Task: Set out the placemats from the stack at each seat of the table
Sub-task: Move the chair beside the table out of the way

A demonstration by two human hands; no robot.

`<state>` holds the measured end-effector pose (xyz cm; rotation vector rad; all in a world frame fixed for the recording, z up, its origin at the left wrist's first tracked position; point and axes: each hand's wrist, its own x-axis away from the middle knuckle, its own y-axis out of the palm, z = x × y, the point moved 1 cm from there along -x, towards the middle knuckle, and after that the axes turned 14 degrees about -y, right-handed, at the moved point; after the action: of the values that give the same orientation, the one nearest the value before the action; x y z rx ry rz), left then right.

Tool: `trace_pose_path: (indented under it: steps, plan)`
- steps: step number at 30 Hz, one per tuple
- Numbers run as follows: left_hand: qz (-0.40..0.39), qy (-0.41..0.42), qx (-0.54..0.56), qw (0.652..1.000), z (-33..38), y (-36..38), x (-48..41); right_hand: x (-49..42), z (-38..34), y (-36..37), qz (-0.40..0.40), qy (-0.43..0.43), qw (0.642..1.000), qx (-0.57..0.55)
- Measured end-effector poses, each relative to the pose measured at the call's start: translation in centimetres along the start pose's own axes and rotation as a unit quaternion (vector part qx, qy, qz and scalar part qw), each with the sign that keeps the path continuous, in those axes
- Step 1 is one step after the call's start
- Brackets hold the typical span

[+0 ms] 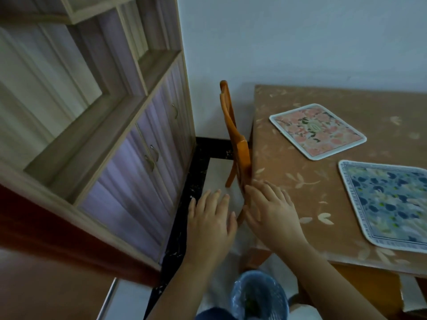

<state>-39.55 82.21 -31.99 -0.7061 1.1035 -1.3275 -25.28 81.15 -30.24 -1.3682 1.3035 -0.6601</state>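
Both hands are hanging out in front, holding nothing. Left hand (210,218) is hovering over the floor (217,174) at about 6 o'clock of the frame, palm down, fingers straight and slightly spread. Right hand (271,212) is sitting just at its 3 o'clock, fingers straight and spread, lying over the near-left corner of the table (300,181). Its fingertips are lying at the near end of the orange chair (236,144) back; touching or not, cannot tell. The hands are sitting close, not pressed together.

Two mats are lying flat on the table's brown leaf-print cover. Pink floral placemat (317,131) is sitting at 2 o'clock of the right hand, toward the far side. Blue floral placemat (390,204) is lying at 3 o'clock of the right hand, by the near table edge, running off the right frame edge. The two are lying near each other, not touching.

The chair is standing tucked against the table's left side, at 12 o'clock of the hands. Wooden cabinet (138,146) with purple doors is filling 9 to 11 o'clock. Blue wastebasket (258,296) with a liner is standing on the floor at 6 o'clock, between the forearms.
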Motion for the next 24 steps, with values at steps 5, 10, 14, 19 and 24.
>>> trace_pose_path:
  steps: [5, 10, 14, 19, 24]
  plan:
    - [0.010, 0.050, 0.003, 0.999, -3.0, -0.5, -7.1, -6.0, 0.1, 1.6, 0.047, 0.048, 0.998, -0.010]
    - [0.012, 0.100, 0.003, 0.995, -4.0, 0.0, -15.1, -12.7, 1.6, 1.7, 0.089, 0.108, 0.990, -0.015]
    - [0.001, 0.143, 0.024, 0.989, -4.0, 1.5, -19.7, -15.9, 2.9, 1.6, 0.117, 0.147, 0.982, 0.005]
    - [-0.016, 0.198, 0.054, 0.979, -3.6, 2.9, -24.2, -17.8, 4.3, 1.7, 0.112, 0.213, 0.970, 0.042]
    - [-0.053, 0.253, 0.094, 0.962, -2.1, 4.4, -28.8, -19.6, 5.8, 1.4, 0.097, 0.290, 0.948, 0.085]
